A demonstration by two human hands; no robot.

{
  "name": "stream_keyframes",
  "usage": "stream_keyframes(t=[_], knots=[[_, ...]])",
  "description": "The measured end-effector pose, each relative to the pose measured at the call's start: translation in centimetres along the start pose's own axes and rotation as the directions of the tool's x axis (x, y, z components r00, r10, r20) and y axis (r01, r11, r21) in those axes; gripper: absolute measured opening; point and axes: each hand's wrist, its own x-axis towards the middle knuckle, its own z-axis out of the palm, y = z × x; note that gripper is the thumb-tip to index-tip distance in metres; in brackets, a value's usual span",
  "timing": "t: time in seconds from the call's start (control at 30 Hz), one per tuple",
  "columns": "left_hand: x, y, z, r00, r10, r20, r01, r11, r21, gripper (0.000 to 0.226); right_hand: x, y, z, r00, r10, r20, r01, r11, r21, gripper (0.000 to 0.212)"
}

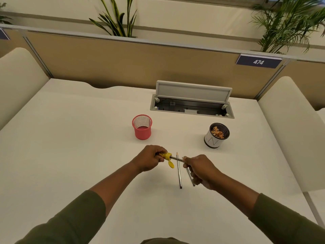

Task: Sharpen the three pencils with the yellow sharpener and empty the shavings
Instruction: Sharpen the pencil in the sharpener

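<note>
The left hand (150, 158) gripped the yellow sharpener (166, 155) with curled fingers, above the white table (70, 138). The right hand (200, 169) pinched a pencil (176, 158) whose tip sat inside the sharpener. A second pencil (179, 173) lay on the table just below them, its point to the far side. A third pencil (190, 176) lay partly under the right hand. Far left stood a pink mesh cup (142, 127); far right, a dark cup (216, 136) held shavings (218, 133).

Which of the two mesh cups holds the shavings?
The black mesh cup with the white label, on the right; the pink mesh cup shows no shavings.
</note>
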Motion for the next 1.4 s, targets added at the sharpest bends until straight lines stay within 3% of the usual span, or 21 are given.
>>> stream_keyframes(t=[0.07, 0.1, 0.17, 0.23, 0.3, 0.37, 0.47, 0.53, 0.6, 0.67, 0.7, 0.73, 0.77, 0.83, 0.9, 0.93, 1.0, 1.07, 1.13, 1.3, 1.4], knots=[[-0.1, -0.2, -0.1, 1.000, -0.015, 0.028, 0.014, 1.000, 0.018, 0.027, -0.1, -0.2, -0.3, 0.985, -0.174, 0.016, 0.172, 0.948, -0.269, 0.038], [-0.1, -0.3, -0.2, 0.999, -0.019, 0.040, 0.018, 1.000, 0.020, 0.024, -0.2, -0.1, -0.4, 0.952, -0.306, 0.031, 0.287, 0.849, -0.443, 0.036], [-0.1, -0.5, -0.6, 0.998, -0.014, 0.056, 0.014, 1.000, 0.003, 0.021, -0.3, 0.1, -0.8, 0.828, -0.548, 0.120, 0.474, 0.569, -0.672, 0.024], [-0.2, -0.5, -1.2, 0.997, 0.000, 0.081, -0.002, 1.000, 0.027, 0.017, -0.1, 0.3, -1.4, 0.619, -0.723, 0.307, 0.577, 0.155, -0.802, 0.015], [-0.1, -0.6, -1.7, 0.991, 0.026, 0.135, -0.047, 0.986, 0.158, 0.012, 0.3, 0.5, -2.3, 0.426, -0.741, 0.520, 0.547, -0.247, -0.800, 0.012], [-0.1, -0.5, -2.0, 0.980, 0.045, 0.192, -0.107, 0.938, 0.329, 0.011, 0.6, 0.5, -3.1, 0.367, -0.712, 0.599, 0.484, -0.404, -0.777, 0.014], [-0.2, 0.1, -2.0, 0.979, 0.060, 0.196, -0.142, 0.887, 0.439, 0.011, 1.0, 0.6, -3.0, 0.307, -0.724, 0.618, 0.445, -0.465, -0.766, 0.020], [-0.4, 0.4, -1.8, 0.984, 0.077, 0.161, -0.142, 0.881, 0.451, 0.015, 0.9, 0.7, -2.5, 0.322, -0.756, 0.570, 0.488, -0.383, -0.784, 0.026], [-0.4, 0.5, -1.7, 0.987, 0.105, 0.123, -0.150, 0.882, 0.446, 0.016, 0.5, 0.5, -1.4, 0.475, -0.790, 0.388, 0.548, -0.079, -0.833, 0.031], [-0.4, 0.5, -1.6, 0.985, 0.137, 0.108, -0.172, 0.869, 0.464, 0.017, 0.0, 0.0, -0.2, 0.752, -0.653, 0.095, 0.490, 0.457, -0.742, 0.035], [-0.3, 0.5, -1.6, 0.983, 0.147, 0.110, -0.182, 0.861, 0.475, 0.018, 0.0, -0.3, 0.2, 0.889, -0.456, -0.031, 0.374, 0.764, -0.525, 0.036], [-0.3, 0.5, -1.6, 0.981, 0.152, 0.117, -0.190, 0.853, 0.486, 0.019, -0.1, -0.7, 0.5, 0.977, -0.207, -0.053, 0.191, 0.956, -0.225, 0.035], [-0.3, 0.5, -1.7, 0.980, 0.150, 0.128, -0.194, 0.848, 0.492, 0.020, -0.1, -1.0, 0.6, 1.000, -0.023, -0.001, 0.023, 1.000, -0.003, 0.033], [-0.3, 0.4, -1.6, 0.980, 0.139, 0.146, -0.194, 0.847, 0.495, 0.019, -0.4, -1.2, 0.2, 0.996, 0.051, 0.067, -0.051, 0.999, 0.002, 0.033], [-0.4, 0.3, -1.7, 0.980, 0.121, 0.157, -0.183, 0.852, 0.491, 0.015, -0.7, -1.0, -0.2, 0.989, -0.123, 0.087, 0.142, 0.955, -0.261, 0.032], [-0.4, 0.3, -1.7, 0.980, 0.113, 0.161, -0.179, 0.856, 0.486, 0.015, -1.0, -0.8, -0.3, 0.962, -0.249, 0.109, 0.271, 0.862, -0.429, 0.030], [-0.4, 0.2, -1.9, 0.981, 0.103, 0.166, -0.171, 0.864, 0.474, 0.015, -1.1, -0.3, -0.9, 0.836, -0.496, 0.233, 0.494, 0.500, -0.711, 0.023], [-0.4, 0.1, -2.1, 0.979, 0.098, 0.178, -0.173, 0.863, 0.475, 0.012, -1.0, 0.0, -1.6, 0.645, -0.653, 0.397, 0.514, -0.014, -0.858, 0.020], [-0.2, -0.1, -2.2, 0.976, 0.096, 0.198, -0.182, 0.858, 0.480, 0.009, -0.7, 0.0, -2.3, 0.506, -0.703, 0.500, 0.465, -0.266, -0.844, 0.020], [0.3, 0.4, -2.0, 0.969, 0.097, 0.228, -0.200, 0.849, 0.489, 0.010, 0.4, -0.1, -3.2, 0.329, -0.729, 0.600, 0.443, -0.442, -0.780, 0.020], [0.2, 0.5, -1.7, 0.972, 0.090, 0.219, -0.190, 0.848, 0.495, 0.013, 0.4, 0.3, -2.8, 0.306, -0.739, 0.600, 0.465, -0.434, -0.772, 0.020]])
